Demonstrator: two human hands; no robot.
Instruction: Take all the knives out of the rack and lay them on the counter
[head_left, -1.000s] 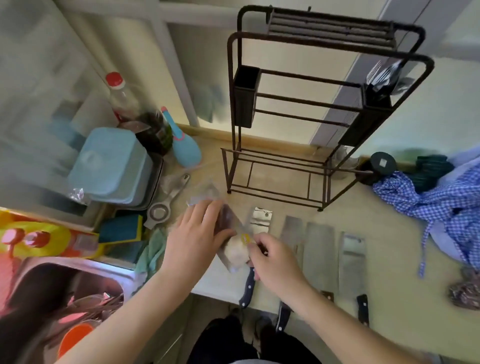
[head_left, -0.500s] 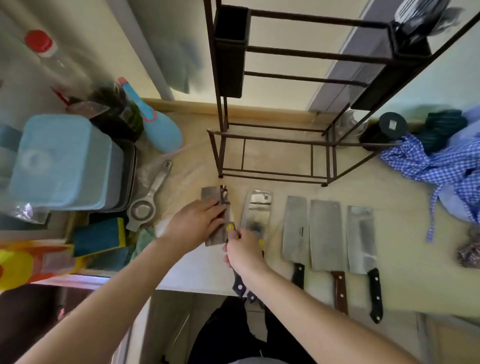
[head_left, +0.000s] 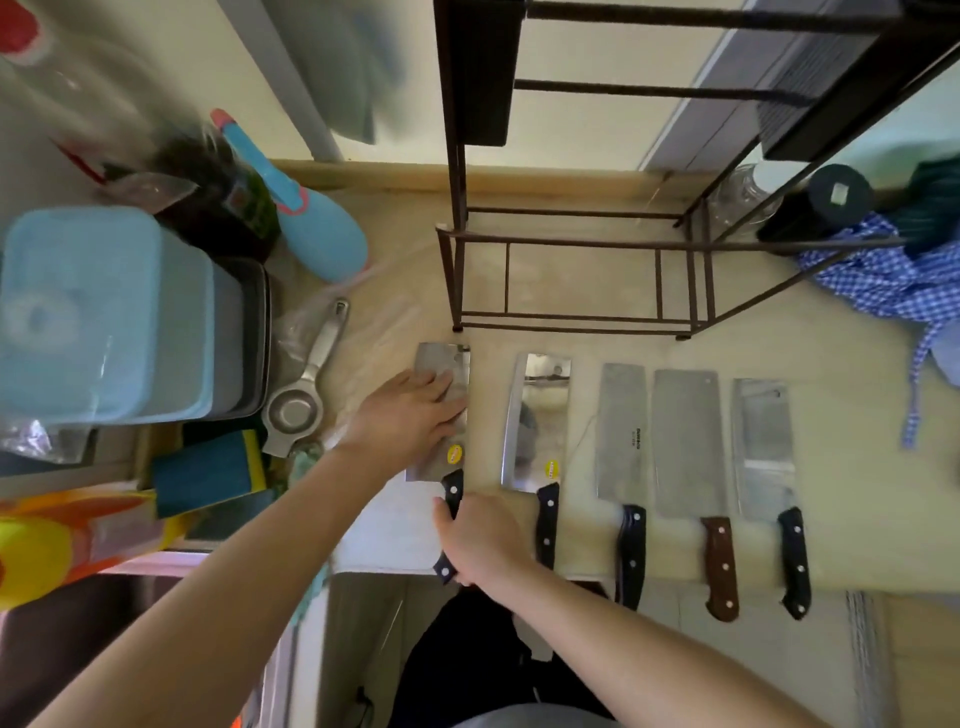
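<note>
Several cleavers lie in a row on the beige counter (head_left: 841, 467), blades pointing away from me. The leftmost cleaver (head_left: 444, 364) lies flat; my left hand (head_left: 410, 415) rests flat on its blade and my right hand (head_left: 483, 540) grips its black handle at the counter's front edge. To its right lie a shiny cleaver (head_left: 535, 421), a dull one (head_left: 621, 431), a brown-handled one (head_left: 685, 441) and a black-handled one (head_left: 763, 447). The dark metal rack (head_left: 571, 239) stands behind them; I see no knives in its visible part.
Left of the knives are a metal strainer (head_left: 296, 410), a stack of blue lidded containers (head_left: 104, 312), a blue brush (head_left: 311, 223) and sponges (head_left: 208, 467). A blue checked cloth (head_left: 883, 270) and a black jar (head_left: 821, 202) sit at the right.
The leftmost cleaver has gone from held on edge to lying flat on the counter. My left hand now presses on its blade, my right hand slid down the handle. The view moved closer.
</note>
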